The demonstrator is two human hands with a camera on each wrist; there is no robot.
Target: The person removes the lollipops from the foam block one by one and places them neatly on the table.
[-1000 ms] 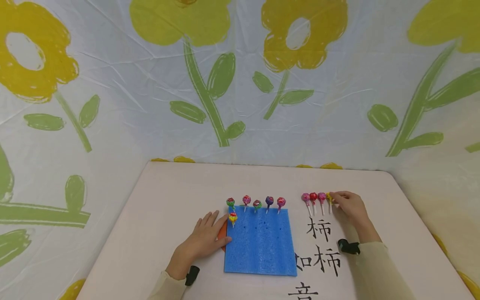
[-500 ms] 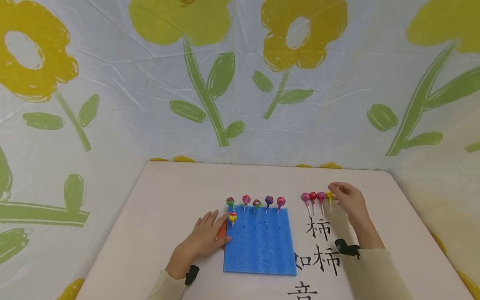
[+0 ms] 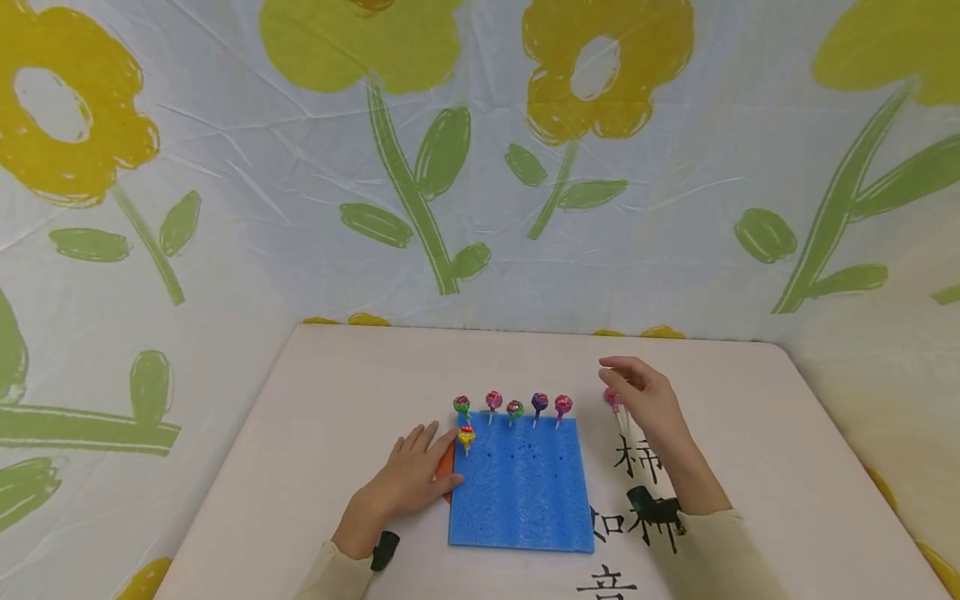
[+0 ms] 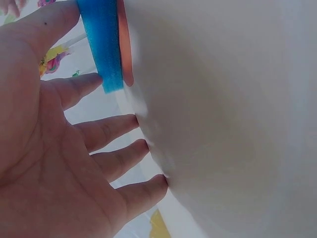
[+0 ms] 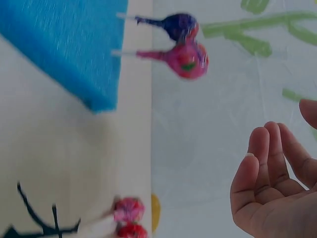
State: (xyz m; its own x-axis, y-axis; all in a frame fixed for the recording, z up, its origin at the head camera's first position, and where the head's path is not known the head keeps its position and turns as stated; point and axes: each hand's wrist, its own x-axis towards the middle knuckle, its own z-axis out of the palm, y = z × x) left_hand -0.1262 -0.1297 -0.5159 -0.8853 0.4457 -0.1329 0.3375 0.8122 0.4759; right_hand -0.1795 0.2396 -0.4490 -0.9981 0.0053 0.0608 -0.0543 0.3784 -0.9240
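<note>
My left hand (image 3: 408,482) lies spread beside a blue foam board (image 3: 517,492), its thumb and forefinger touching the board's left edge. In the left wrist view its fingertips meet the white table, and the foam (image 4: 104,44) sits over something flat and orange (image 4: 125,47). Several wrapped lollipops stand in the foam along its far edge, such as a purple one (image 3: 539,402), and a yellow one (image 3: 466,436) stands at its left side. My right hand (image 3: 651,400) hovers with bent, loose fingers over a row of lying lollipops. A pink one (image 3: 611,397) shows; the hand hides others.
Large black characters (image 3: 606,523) are on the table right of the board. Small holes (image 3: 512,456) mark the foam in a row. A cloth with printed yellow flowers (image 3: 607,75) hangs behind and at the sides of the table.
My right hand has left the yellow lollipop at the right end of the row, risen, and moved left over the others. The left hand has stayed put.
</note>
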